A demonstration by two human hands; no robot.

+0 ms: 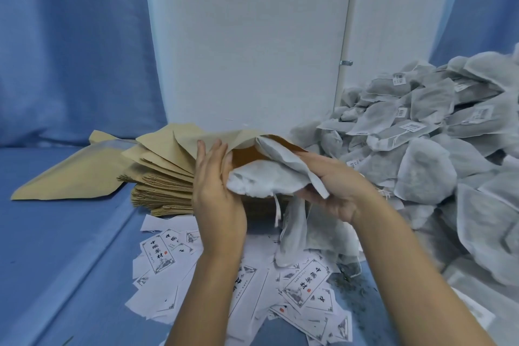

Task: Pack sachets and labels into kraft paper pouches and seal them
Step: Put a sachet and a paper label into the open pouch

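A kraft paper pouch (pixel 216 142) lies open-mouthed on top of a stack of pouches (pixel 163 191). My left hand (pixel 216 188) holds the near edge of its mouth, fingers straight up against the paper. My right hand (pixel 334 185) grips a bundle of white sachets (pixel 258 177) from below and has it partly inside the mouth. One sachet (pixel 292 236) dangles under the bundle. Printed labels (pixel 304 286) lie scattered on the blue table below my forearms.
A large heap of grey-white sachets (pixel 438 149) fills the right side. A single flat kraft pouch (pixel 73 174) lies to the left of the stack. A white panel (pixel 247 36) and blue curtains (pixel 70 36) stand behind.
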